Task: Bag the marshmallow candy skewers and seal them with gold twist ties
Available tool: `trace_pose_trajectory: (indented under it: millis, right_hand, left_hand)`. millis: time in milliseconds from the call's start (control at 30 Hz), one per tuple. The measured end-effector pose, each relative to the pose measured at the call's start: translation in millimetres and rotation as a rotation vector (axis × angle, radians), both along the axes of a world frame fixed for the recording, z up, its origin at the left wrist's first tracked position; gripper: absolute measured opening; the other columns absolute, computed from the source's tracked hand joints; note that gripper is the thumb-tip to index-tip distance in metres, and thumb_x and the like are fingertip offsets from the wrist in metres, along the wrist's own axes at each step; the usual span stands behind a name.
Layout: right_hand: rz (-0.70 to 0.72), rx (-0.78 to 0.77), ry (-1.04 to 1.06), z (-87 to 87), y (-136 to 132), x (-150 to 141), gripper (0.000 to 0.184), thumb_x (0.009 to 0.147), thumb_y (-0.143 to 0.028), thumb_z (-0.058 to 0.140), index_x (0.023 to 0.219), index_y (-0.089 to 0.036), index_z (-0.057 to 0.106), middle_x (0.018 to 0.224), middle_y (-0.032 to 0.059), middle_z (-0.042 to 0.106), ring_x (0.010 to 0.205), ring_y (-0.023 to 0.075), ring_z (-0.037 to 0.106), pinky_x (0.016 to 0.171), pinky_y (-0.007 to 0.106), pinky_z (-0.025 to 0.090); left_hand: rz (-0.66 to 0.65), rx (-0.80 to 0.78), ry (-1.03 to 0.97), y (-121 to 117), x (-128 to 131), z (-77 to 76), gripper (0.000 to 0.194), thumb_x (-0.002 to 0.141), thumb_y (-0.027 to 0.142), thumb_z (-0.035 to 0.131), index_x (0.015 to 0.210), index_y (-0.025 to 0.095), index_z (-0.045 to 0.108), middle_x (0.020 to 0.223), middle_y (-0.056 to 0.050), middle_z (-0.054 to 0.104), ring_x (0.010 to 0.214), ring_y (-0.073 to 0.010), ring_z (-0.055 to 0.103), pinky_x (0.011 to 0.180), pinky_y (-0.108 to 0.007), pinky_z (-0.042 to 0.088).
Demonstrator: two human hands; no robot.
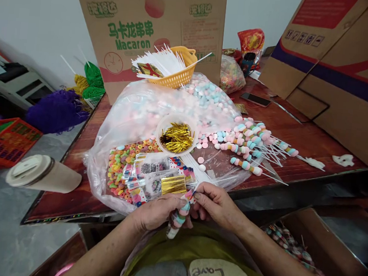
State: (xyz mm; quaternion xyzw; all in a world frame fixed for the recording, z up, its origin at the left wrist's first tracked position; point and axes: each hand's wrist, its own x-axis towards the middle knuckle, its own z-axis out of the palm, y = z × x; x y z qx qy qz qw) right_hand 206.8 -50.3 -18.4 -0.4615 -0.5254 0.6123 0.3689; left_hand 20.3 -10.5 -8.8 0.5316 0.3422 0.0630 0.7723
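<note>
A bagged candy skewer, with pastel pink, blue and white pieces in a clear printed wrapper, is in my left hand, fingers closed round it. At its upper end, the fingertips of my right hand pinch the gathered neck of the wrapper. Whether a tie is between those fingertips I cannot make out. Just beyond my hands lie a bundle of gold twist ties and a stack of printed clear bags. A round plastic tub holds more gold ties.
Unwrapped candy skewers are piled on the right of the table. Ring candies and a big bag of candies lie left and behind. A yellow basket of white sticks, a lidded cup and cardboard boxes stand around.
</note>
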Motion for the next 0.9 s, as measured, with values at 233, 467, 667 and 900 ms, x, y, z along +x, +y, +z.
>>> trace_pose_trajectory:
  millis: [233, 467, 667, 900]
  right_hand:
    - [-0.273, 0.245, -0.273, -11.5, -5.1, -15.0, 0.021, 0.089, -0.034, 0.044, 0.076, -0.02, 0.052, 0.056, -0.0037, 0.051, 0.05, 0.0106, 0.049, 0.047, 0.021, 0.04]
    - [-0.254, 0.618, -0.61, 4.1, 8.7, 0.7, 0.023, 0.09, -0.024, 0.04, 0.074, -0.018, 0.055, 0.06, -0.0006, 0.055, 0.057, 0.012, 0.05, 0.055, 0.024, 0.04]
    - [0.254, 1.381, -1.016, 21.2, 13.0, 20.1, 0.032, 0.09, -0.014, 0.036, 0.116, -0.016, 0.053, 0.11, 0.0103, 0.062, 0.108, 0.0229, 0.049, 0.101, 0.049, 0.029]
    - [0.48, 0.989, -1.081, 5.6, 5.6, 4.6, 0.021, 0.083, -0.01, 0.04, 0.088, -0.011, 0.06, 0.072, 0.0092, 0.062, 0.074, 0.0216, 0.054, 0.087, 0.052, 0.039]
  left_hand:
    - [0.084, 0.654, 0.175, -14.5, 24.9, 7.6, 0.028, 0.09, 0.037, 0.029, 0.082, 0.018, 0.049, 0.081, -0.003, 0.054, 0.078, -0.0156, 0.049, 0.076, -0.03, 0.045]
    - [0.08, 0.368, 0.168, -6.0, 28.2, 10.8, 0.018, 0.084, 0.032, 0.037, 0.079, 0.018, 0.047, 0.072, 0.001, 0.047, 0.065, -0.0116, 0.045, 0.055, -0.021, 0.042]
    - [-0.116, 0.271, 0.238, 7.6, 20.9, 20.2, 0.02, 0.075, 0.026, 0.043, 0.06, 0.016, 0.05, 0.062, 0.0, 0.051, 0.057, -0.0112, 0.047, 0.048, -0.02, 0.04]
    - [-0.444, 0.391, 0.302, 12.9, 15.5, 23.8, 0.018, 0.081, 0.028, 0.044, 0.076, 0.016, 0.056, 0.07, -0.004, 0.061, 0.063, -0.0171, 0.059, 0.052, -0.025, 0.043]
